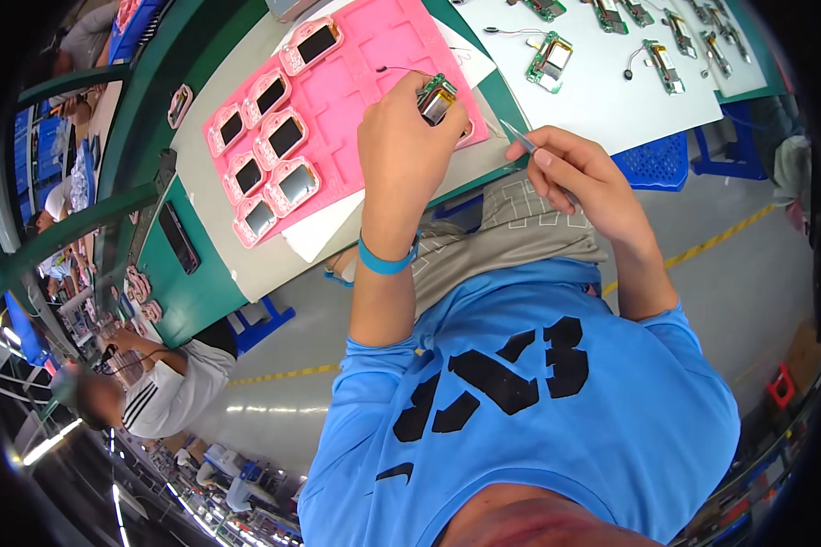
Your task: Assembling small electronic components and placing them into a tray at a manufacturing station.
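My left hand (400,150), with a blue band at its wrist, is closed on a green circuit board (439,98) with a silver battery. A thin wire runs left from the board to a small dark part. Hand and board are over the right part of a pink tray (351,137), and the fingers partly hide the board. Just to the right, my right hand (588,178) grips metal tweezers (517,136), their tips pointing toward the board but apart from it. On the tray's left side lie several pink casings (285,135) with dark screens.
More circuit boards (551,62) with batteries and wires lie on white sheeting at the far right. A dark phone (179,239) and another pink casing (180,107) are on the green bench at left. A blue perforated crate (655,164) stands below the bench. Another person (169,383) sits at left.
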`<move>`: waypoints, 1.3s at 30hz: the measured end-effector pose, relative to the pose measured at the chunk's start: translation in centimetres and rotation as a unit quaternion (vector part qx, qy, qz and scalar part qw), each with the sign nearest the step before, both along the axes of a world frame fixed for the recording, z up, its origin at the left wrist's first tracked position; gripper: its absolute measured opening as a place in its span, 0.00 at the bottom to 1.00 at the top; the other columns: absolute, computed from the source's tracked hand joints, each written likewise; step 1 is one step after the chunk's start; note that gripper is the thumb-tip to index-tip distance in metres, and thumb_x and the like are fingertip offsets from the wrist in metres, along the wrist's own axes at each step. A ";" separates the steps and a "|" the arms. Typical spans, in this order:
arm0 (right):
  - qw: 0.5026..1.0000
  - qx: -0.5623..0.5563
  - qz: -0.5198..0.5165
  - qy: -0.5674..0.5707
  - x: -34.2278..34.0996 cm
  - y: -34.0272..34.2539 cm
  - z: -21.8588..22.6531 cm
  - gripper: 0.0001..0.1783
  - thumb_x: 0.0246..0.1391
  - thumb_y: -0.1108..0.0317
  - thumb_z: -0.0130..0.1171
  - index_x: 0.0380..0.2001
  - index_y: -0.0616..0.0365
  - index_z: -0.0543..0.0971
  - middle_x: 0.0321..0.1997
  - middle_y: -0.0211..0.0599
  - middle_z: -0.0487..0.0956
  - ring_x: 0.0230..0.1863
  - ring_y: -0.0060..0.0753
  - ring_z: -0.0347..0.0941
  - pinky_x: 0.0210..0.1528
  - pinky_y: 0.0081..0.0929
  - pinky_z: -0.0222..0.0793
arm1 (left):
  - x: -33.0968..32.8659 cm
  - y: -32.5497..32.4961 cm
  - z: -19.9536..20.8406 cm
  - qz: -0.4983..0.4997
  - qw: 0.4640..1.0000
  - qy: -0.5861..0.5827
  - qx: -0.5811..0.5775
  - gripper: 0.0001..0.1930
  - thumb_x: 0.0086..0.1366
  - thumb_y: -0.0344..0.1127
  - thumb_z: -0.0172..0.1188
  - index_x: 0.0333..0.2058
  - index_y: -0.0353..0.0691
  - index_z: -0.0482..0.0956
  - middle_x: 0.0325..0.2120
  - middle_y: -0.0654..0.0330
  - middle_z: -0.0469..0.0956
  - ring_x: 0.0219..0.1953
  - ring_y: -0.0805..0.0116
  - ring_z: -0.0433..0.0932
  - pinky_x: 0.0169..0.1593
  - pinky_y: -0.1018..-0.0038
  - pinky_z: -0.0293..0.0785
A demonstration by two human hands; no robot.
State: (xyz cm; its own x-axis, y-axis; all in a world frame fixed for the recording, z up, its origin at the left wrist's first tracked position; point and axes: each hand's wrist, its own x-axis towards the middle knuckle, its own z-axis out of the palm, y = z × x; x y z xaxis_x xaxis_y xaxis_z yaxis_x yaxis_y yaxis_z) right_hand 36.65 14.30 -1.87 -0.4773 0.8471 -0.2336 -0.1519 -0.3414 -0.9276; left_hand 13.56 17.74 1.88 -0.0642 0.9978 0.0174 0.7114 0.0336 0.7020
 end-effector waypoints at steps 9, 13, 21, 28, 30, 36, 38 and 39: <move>0.988 -0.102 0.115 -0.010 -2.7 1.5 2.9 0.16 0.83 0.61 0.45 0.46 0.60 0.78 0.17 0.34 0.79 0.07 0.19 0.62 0.11 0.14 0.55 | -1.0 -1.7 -1.3 0.037 0.980 -0.192 -0.019 0.14 0.64 0.34 0.70 0.45 0.32 0.83 0.31 0.54 0.89 0.28 0.63 0.83 0.34 0.71 0.78; 0.980 -0.113 0.165 -0.017 -2.7 1.8 2.9 0.15 0.81 0.64 0.43 0.43 0.62 0.76 0.19 0.40 0.82 0.09 0.24 0.66 0.15 0.18 0.61 | -0.9 -2.6 -1.4 0.032 0.979 -0.200 0.007 0.13 0.66 0.30 0.68 0.47 0.33 0.81 0.31 0.53 0.89 0.28 0.62 0.83 0.35 0.70 0.78; 0.990 -0.093 0.105 -0.025 -3.8 0.2 2.5 0.16 0.82 0.62 0.44 0.41 0.60 0.75 0.16 0.36 0.79 0.07 0.22 0.62 0.12 0.16 0.57 | -0.9 -3.1 -2.2 0.020 0.987 -0.152 0.049 0.13 0.66 0.29 0.67 0.48 0.34 0.80 0.32 0.53 0.89 0.29 0.62 0.84 0.35 0.70 0.78; 0.991 -0.053 0.089 -0.085 -4.5 0.1 2.5 0.16 0.83 0.60 0.46 0.41 0.57 0.75 0.14 0.31 0.77 0.06 0.19 0.58 0.10 0.14 0.53 | -0.7 -3.5 -2.1 0.025 0.986 -0.156 0.059 0.14 0.66 0.29 0.68 0.48 0.34 0.79 0.32 0.53 0.89 0.29 0.62 0.84 0.35 0.70 0.78; 0.992 -0.052 0.086 -0.077 -4.6 -0.1 2.4 0.15 0.83 0.61 0.46 0.41 0.57 0.75 0.14 0.31 0.77 0.06 0.18 0.58 0.11 0.14 0.53 | -0.7 -3.6 -2.0 0.025 0.985 -0.159 0.058 0.14 0.66 0.29 0.68 0.48 0.34 0.79 0.32 0.53 0.89 0.29 0.62 0.84 0.35 0.70 0.79; 0.996 -0.058 0.070 -0.027 -4.8 -0.8 1.4 0.13 0.82 0.63 0.47 0.42 0.56 0.75 0.14 0.29 0.77 0.07 0.16 0.57 0.12 0.14 0.54 | -1.0 -3.9 -2.4 0.030 0.981 -0.182 0.063 0.13 0.67 0.29 0.67 0.49 0.34 0.80 0.32 0.54 0.88 0.28 0.65 0.83 0.33 0.72 0.77; 0.996 -0.067 0.059 0.001 -5.0 -1.1 1.1 0.12 0.82 0.63 0.48 0.42 0.56 0.76 0.14 0.29 0.77 0.08 0.15 0.57 0.13 0.14 0.54 | -1.2 -4.1 -2.5 0.035 0.977 -0.196 0.073 0.13 0.68 0.29 0.66 0.50 0.35 0.80 0.31 0.55 0.88 0.27 0.68 0.81 0.32 0.75 0.76; 0.996 -0.067 0.058 0.001 -5.0 -1.2 0.8 0.12 0.82 0.63 0.48 0.42 0.56 0.76 0.14 0.29 0.77 0.08 0.15 0.57 0.13 0.14 0.54 | -1.3 -4.2 -2.2 0.033 0.977 -0.196 0.073 0.13 0.68 0.29 0.66 0.50 0.35 0.80 0.31 0.55 0.88 0.27 0.68 0.81 0.32 0.75 0.76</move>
